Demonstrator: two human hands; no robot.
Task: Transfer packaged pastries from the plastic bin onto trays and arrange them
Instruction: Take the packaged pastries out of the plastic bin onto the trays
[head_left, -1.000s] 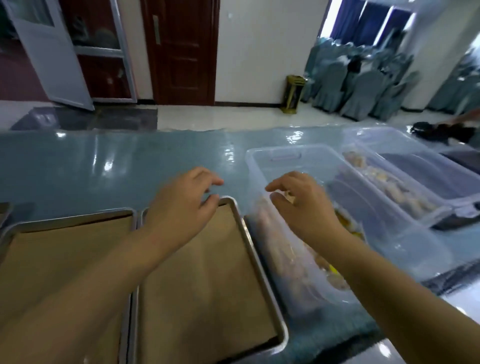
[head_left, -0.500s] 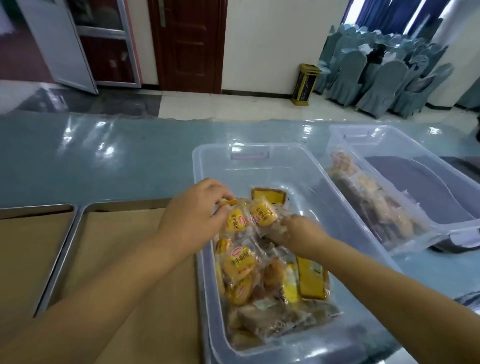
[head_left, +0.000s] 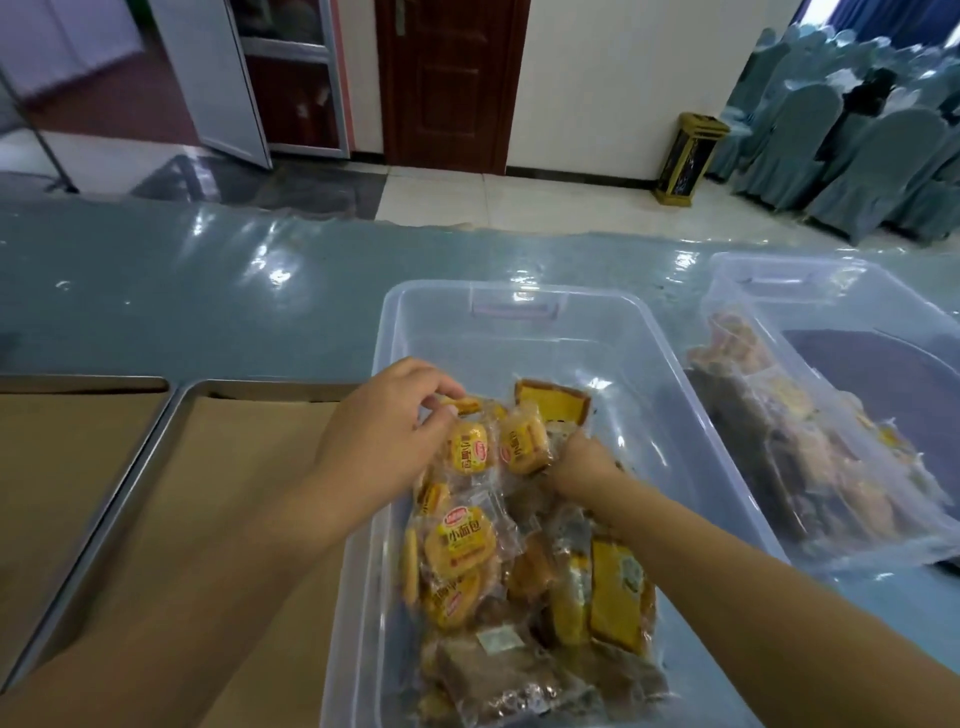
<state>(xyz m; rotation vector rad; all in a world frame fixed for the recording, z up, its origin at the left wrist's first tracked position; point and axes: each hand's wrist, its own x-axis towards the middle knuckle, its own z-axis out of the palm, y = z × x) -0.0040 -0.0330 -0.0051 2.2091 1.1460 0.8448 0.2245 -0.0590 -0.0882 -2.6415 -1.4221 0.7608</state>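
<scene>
A clear plastic bin (head_left: 519, 317) stands on the table and holds several packaged pastries (head_left: 462, 545) in yellow and brown wrappers. My left hand (head_left: 382, 441) reaches over the bin's left wall, its fingertips pinched on a small yellow packet (head_left: 465, 405) at the top of the pile. My right hand (head_left: 582, 462) is down in the pile with its fingers buried among the packets beside another yellow packet (head_left: 524, 441). Left of the bin lies a metal tray (head_left: 171, 410) lined with brown paper, with nothing on the paper.
A second paper-lined tray (head_left: 78, 384) sits at the far left. To the right stands another clear bin (head_left: 779, 275) with wrapped pastries along its left side. The table has a glossy teal cover (head_left: 208, 301). Covered chairs (head_left: 852, 156) crowd the far right of the room.
Both hands went from hovering above the tray and bin edge down into the bin's pile. My view swung right and closer to the bin.
</scene>
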